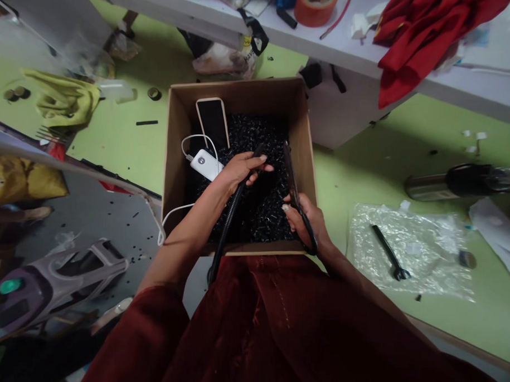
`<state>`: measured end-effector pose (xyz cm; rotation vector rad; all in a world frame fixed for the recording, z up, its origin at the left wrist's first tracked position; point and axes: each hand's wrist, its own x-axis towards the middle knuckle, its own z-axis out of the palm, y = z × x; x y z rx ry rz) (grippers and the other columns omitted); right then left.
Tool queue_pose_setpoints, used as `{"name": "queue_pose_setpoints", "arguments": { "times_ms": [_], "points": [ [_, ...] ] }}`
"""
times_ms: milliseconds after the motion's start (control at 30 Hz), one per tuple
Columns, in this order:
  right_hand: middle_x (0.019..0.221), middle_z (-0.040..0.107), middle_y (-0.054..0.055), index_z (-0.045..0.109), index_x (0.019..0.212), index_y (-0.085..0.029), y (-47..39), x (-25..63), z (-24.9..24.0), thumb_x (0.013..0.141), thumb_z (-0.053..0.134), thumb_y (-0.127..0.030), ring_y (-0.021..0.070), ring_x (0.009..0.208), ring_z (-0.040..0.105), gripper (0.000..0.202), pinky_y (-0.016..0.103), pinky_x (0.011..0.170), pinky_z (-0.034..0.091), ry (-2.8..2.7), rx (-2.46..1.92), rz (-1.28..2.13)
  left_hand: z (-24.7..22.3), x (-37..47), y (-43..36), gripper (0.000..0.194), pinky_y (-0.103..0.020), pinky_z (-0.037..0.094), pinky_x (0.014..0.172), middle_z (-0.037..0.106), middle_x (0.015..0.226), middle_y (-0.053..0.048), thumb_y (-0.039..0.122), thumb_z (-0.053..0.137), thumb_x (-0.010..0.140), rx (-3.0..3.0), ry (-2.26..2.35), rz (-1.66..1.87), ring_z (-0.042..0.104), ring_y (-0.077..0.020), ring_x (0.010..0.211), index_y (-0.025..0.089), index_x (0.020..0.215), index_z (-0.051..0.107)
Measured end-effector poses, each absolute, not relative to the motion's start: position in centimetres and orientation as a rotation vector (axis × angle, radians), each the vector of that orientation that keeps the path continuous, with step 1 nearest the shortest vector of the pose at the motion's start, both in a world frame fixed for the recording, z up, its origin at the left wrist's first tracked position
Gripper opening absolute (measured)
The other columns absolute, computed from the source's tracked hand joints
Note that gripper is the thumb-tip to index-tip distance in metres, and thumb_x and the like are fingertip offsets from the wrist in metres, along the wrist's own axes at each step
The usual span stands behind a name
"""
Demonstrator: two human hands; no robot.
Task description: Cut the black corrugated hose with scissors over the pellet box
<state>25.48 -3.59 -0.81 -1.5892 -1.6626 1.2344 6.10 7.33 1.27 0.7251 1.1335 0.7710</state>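
Observation:
My left hand (248,168) is closed round a black corrugated tube (230,218), which runs down over the near edge of a cardboard box (238,89). In my right hand (308,217) is a pair of dark scissors (292,176), blades pointing away from me along the box's right side. Many small black cut pieces (261,129) fill the box beneath both hands. A phone (213,123) leans at the back left inside it. Beside my left wrist lies a white power bank (204,164) with a white cable (198,137).
Ahead, a white shelf (342,48) carries orange tape (316,5) and a red cloth (433,34). A clear plastic bag (441,251) with a black wrench-like tool (391,252) lies right, near a bottle (430,185). A yellow-green cloth (65,97) lies left, above a purple-grey stool-like object (61,278).

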Motion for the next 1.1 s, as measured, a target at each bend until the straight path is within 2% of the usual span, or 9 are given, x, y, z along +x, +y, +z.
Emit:
{"name": "queue_pose_setpoints", "arguments": {
  "times_ms": [100,167,267,367,467,633,800,900,1100],
  "points": [
    [0.066,0.054,-0.003,0.053,0.102,-0.022,-3.5,25.3,-0.8,0.084,0.052,-0.05,0.0108,0.055,0.049,0.033,0.024,0.052,0.04,-1.574,-1.62,1.252,2.3,5.9,6.3,0.015,-0.018,0.021,0.034,0.072,0.08,-0.005,0.018,0.061,0.08,0.67,1.103,0.842,0.037,-0.0016,0.035,0.017,0.087,0.049],
    [0.064,0.053,-0.004,0.053,0.102,-0.022,-3.5,25.2,-0.8,0.084,0.053,-0.05,0.0108,0.054,0.049,0.033,0.024,0.052,0.04,-1.565,-1.616,1.267,2.6,5.7,5.7,0.016,-0.017,0.021,0.033,0.07,0.075,-0.003,0.021,0.062,0.08,0.66,1.106,0.861,0.037,-0.0013,0.035,0.017,0.084,0.047],
    [0.063,0.053,-0.004,0.053,0.102,-0.022,-3.5,25.2,-0.7,0.083,0.053,-0.05,0.011,0.053,0.048,0.034,0.024,0.052,0.04,-1.574,-1.62,1.273,2.4,5.7,5.1,0.025,-0.017,0.022,0.032,0.06,0.061,0.002,0.031,0.064,0.08,0.664,1.093,0.866,0.036,-0.0013,0.034,0.017,0.074,0.044],
    [0.063,0.053,-0.004,0.054,0.102,-0.022,-3.5,25.1,-0.7,0.083,0.054,-0.05,0.0114,0.054,0.049,0.034,0.024,0.052,0.04,-1.583,-1.63,1.272,1.8,5.6,4.8,0.03,-0.016,0.023,0.031,0.052,0.058,0.005,0.035,0.066,0.078,0.623,1.047,0.893,0.036,-0.001,0.035,0.017,0.071,0.044],
    [0.063,0.054,-0.003,0.054,0.102,-0.023,-3.5,25.1,-0.9,0.082,0.054,-0.05,0.0119,0.054,0.05,0.034,0.025,0.052,0.041,-1.597,-1.651,1.249,1.0,5.4,4.9,0.028,-0.014,0.023,0.033,0.054,0.062,0.004,0.031,0.071,0.074,0.553,1.039,0.902,0.038,-0.0002,0.038,0.016,0.074,0.047],
    [0.067,0.058,-0.001,0.055,0.103,-0.022,-3.4,24.9,-0.9,0.082,0.052,-0.051,0.0141,0.058,0.055,0.036,0.026,0.054,0.042,-1.651,-1.689,1.223,0.7,4.8,5.2,0.019,-0.014,0.024,0.034,0.066,0.077,-0.003,0.019,0.07,0.073,0.507,1.05,0.893,0.041,0.0,0.041,0.014,0.081,0.054],
    [0.079,0.063,0.003,0.054,0.107,-0.02,-3.0,24.6,-0.6,0.082,0.05,-0.05,0.0173,0.066,0.059,0.04,0.03,0.064,0.045,-1.763,-1.718,1.2,1.6,4.7,5.1,0.016,-0.015,0.024,0.033,0.07,0.084,-0.007,0.016,0.067,0.073,0.54,1.046,0.888,0.042,-0.0009,0.041,0.012,0.082,0.055],
    [0.084,0.064,0.005,0.053,0.112,-0.019,-2.8,24.4,-0.6,0.081,0.05,-0.049,0.0193,0.072,0.06,0.043,0.033,0.069,0.045,-1.82,-1.726,1.17,1.9,4.9,4.9,0.018,-0.016,0.025,0.034,0.066,0.078,-0.003,0.015,0.068,0.072,0.588,1.071,0.916,0.043,-0.0011,0.042,0.012,0.085,0.056],
    [0.088,0.064,0.006,0.052,0.116,-0.019,-2.9,24.3,-0.8,0.081,0.05,-0.049,0.0211,0.078,0.061,0.047,0.034,0.073,0.045,-1.861,-1.715,1.156,1.7,5.1,4.8,0.022,-0.015,0.026,0.036,0.05,0.059,0.006,0.014,0.07,0.069,0.691,1.131,0.987,0.042,-0.0015,0.042,0.015,0.085,0.055]
  ]
}}
